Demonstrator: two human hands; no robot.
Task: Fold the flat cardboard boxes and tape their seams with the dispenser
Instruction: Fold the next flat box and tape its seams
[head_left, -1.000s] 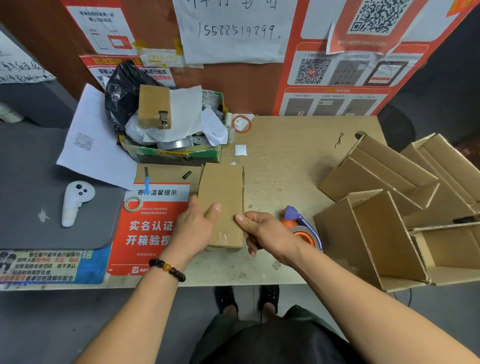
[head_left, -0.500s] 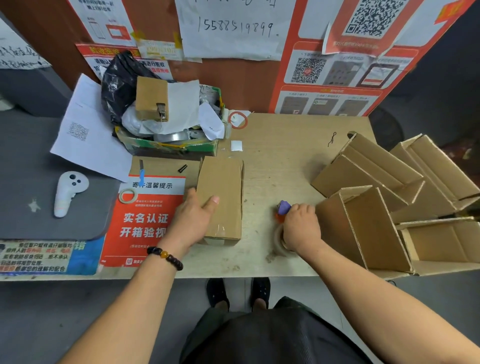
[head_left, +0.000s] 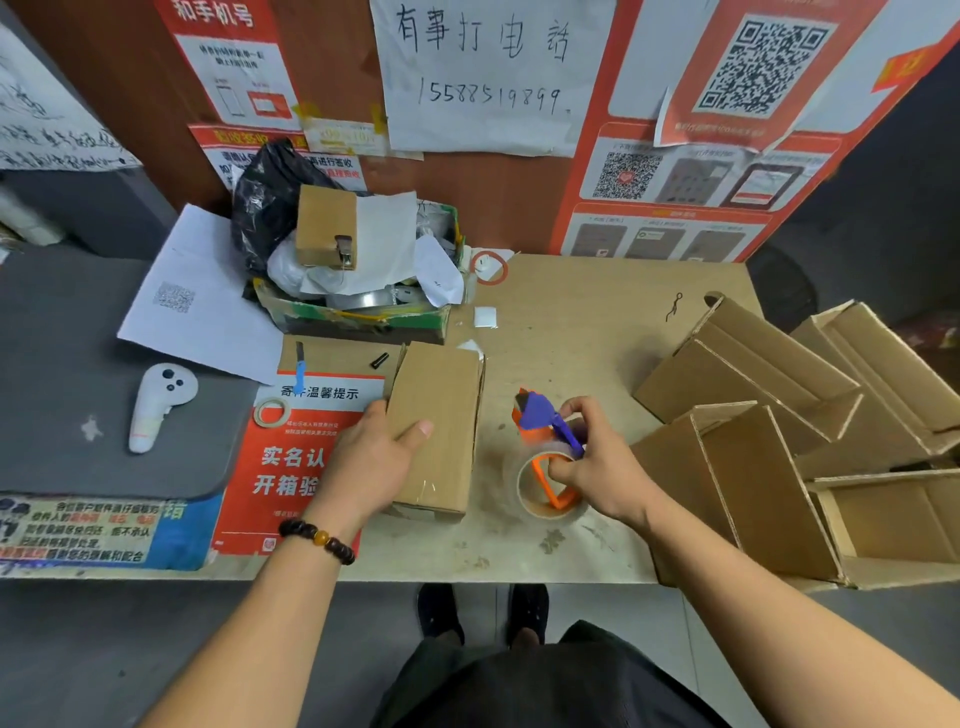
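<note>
- Now the left hand (head_left: 382, 457) lies on the near left part of the folded box (head_left: 439, 428), fingers mostly straight and the thumb stretched over the top face. It presses rather than grips, probably to keep the box from sliding while tape goes on.
- Meanwhile the right hand (head_left: 597, 462) has its fingers curled round the tape dispenser (head_left: 545, 452), holding its purple handle with the roll hanging toward the table (head_left: 571, 322). The dispenser sits just right of the box, apart from it.
- The box lies lengthwise in the middle of the table, its near end already showing a shiny strip of tape. The far end's seam is hard to judge from here.
- Folded open boxes (head_left: 779, 415) are heaped at the right edge, likely set aside within reach.
- A red notice (head_left: 291, 467) lies under the left wrist, with a bin of scraps (head_left: 358, 291) behind it.
- Next step, as a guess: bring the dispenser over to the box's seam.
</note>
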